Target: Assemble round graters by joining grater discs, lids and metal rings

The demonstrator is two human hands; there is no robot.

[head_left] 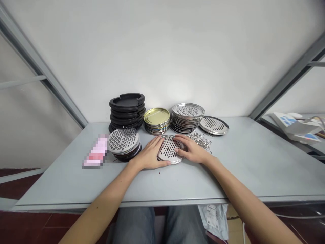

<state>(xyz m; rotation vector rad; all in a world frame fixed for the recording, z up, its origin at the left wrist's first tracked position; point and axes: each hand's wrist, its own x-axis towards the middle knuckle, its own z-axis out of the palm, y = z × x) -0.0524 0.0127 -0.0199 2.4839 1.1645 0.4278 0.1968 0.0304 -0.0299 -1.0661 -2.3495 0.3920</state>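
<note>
A round perforated metal lid [169,149] lies on the table in front of me. It sits on a shallow round metal base whose rim shows under its near edge. My left hand [152,153] curves around the lid's left side, thumb along the near rim and fingers at the far left edge. Against the right side is my right hand [191,149], its fingers at the far edge and its thumb on top of the lid. Just right of that hand lies a heap of small metal wire clips [201,140], partly covered by it.
Behind stand stacks of black rings [127,112], gold tin discs [156,117] and perforated lids [188,111]. A stack topped by a studded metal disc [124,140] is at left, beside a blurred pink item [98,150]. One black-edged perforated disc [214,125] lies at back right, near the wall.
</note>
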